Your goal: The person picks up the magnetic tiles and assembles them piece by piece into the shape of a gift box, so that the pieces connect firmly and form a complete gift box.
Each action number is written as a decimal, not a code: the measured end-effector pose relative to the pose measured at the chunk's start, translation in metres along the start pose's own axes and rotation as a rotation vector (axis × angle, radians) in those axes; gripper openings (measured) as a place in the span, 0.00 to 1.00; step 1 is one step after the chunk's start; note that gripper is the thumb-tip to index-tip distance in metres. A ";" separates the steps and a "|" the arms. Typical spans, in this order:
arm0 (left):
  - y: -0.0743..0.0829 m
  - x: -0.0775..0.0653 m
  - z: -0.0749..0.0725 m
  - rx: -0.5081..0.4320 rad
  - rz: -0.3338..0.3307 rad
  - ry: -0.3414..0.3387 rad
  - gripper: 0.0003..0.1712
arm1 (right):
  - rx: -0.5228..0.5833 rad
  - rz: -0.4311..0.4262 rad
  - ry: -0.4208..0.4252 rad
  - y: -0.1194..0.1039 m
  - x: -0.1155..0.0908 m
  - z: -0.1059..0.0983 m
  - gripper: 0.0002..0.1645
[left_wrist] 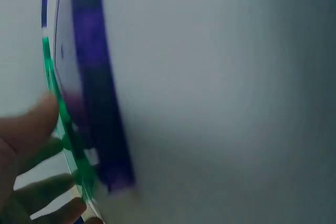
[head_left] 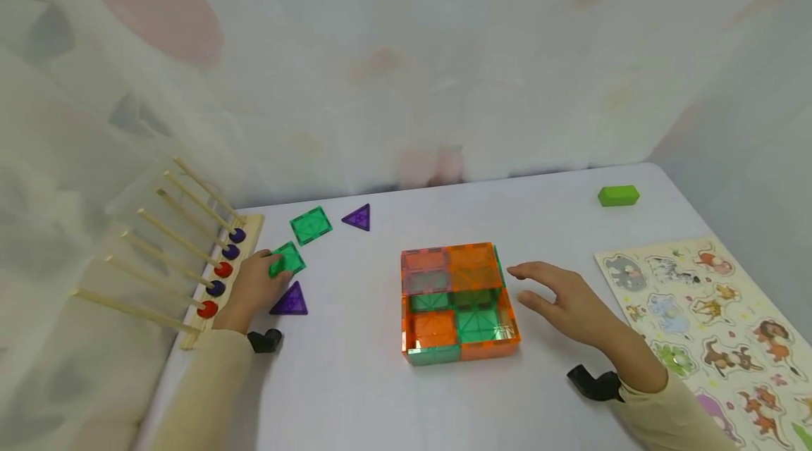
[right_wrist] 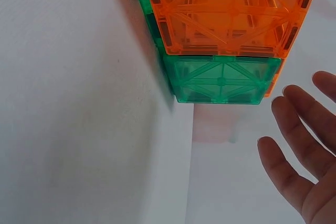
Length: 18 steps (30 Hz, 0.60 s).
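My left hand (head_left: 256, 285) pinches a green square magnetic tile (head_left: 288, 260), thumb on one face and fingers behind it in the left wrist view. Just below that tile lies a purple triangle magnetic tile (head_left: 290, 299), seen close up as a purple edge (left_wrist: 97, 77). At mid-table stands a box of orange and green magnetic tiles (head_left: 431, 354), its far half covered by tiles and its near half uncovered. To the right of the box, my right hand (head_left: 567, 303) hovers with fingers spread and nothing in them; the right wrist view shows its fingers (right_wrist: 302, 129) apart from the box.
Another green square tile (head_left: 311, 225) and purple triangle tile (head_left: 358, 218) lie toward the back left. A wooden peg rack (head_left: 254, 229) with red and dark blue beads stands along the left edge. On the right are an animal puzzle board (head_left: 688, 356) and a green block (head_left: 618, 196).
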State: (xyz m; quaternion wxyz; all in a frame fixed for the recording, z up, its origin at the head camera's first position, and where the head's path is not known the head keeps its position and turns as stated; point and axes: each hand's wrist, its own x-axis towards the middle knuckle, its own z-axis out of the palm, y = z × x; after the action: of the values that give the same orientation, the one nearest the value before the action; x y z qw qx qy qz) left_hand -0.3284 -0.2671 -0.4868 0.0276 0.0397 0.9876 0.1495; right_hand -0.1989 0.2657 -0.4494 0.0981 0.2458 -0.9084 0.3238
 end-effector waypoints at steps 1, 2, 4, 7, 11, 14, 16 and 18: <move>-0.003 0.002 0.000 -0.005 0.000 -0.017 0.36 | -0.001 0.001 0.000 0.000 0.000 0.000 0.21; -0.005 0.003 0.000 -0.004 0.001 -0.030 0.39 | 0.000 0.004 0.001 0.001 -0.001 0.000 0.21; -0.007 0.006 -0.001 0.021 0.006 -0.047 0.43 | 0.002 0.011 -0.003 0.001 -0.001 0.000 0.21; -0.009 0.006 -0.002 0.053 -0.011 -0.040 0.45 | 0.016 0.022 -0.018 0.002 -0.001 -0.001 0.20; -0.009 -0.005 -0.006 0.073 -0.039 0.012 0.46 | 0.015 0.039 -0.031 0.003 -0.001 -0.002 0.20; -0.006 -0.026 -0.010 0.065 -0.023 0.084 0.46 | 0.012 0.047 -0.029 0.004 -0.001 -0.005 0.20; 0.001 -0.046 -0.010 0.043 0.018 0.124 0.45 | 0.010 0.047 -0.028 0.004 -0.001 -0.006 0.21; 0.014 -0.066 -0.006 0.031 0.090 0.142 0.43 | 0.007 0.047 -0.023 0.004 -0.002 -0.008 0.21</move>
State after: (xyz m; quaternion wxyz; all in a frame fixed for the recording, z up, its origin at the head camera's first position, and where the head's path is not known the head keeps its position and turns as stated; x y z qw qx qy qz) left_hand -0.2626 -0.2617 -0.4741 -0.0499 0.0739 0.9865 0.1377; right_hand -0.1992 0.2740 -0.4460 0.0791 0.2286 -0.9138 0.3263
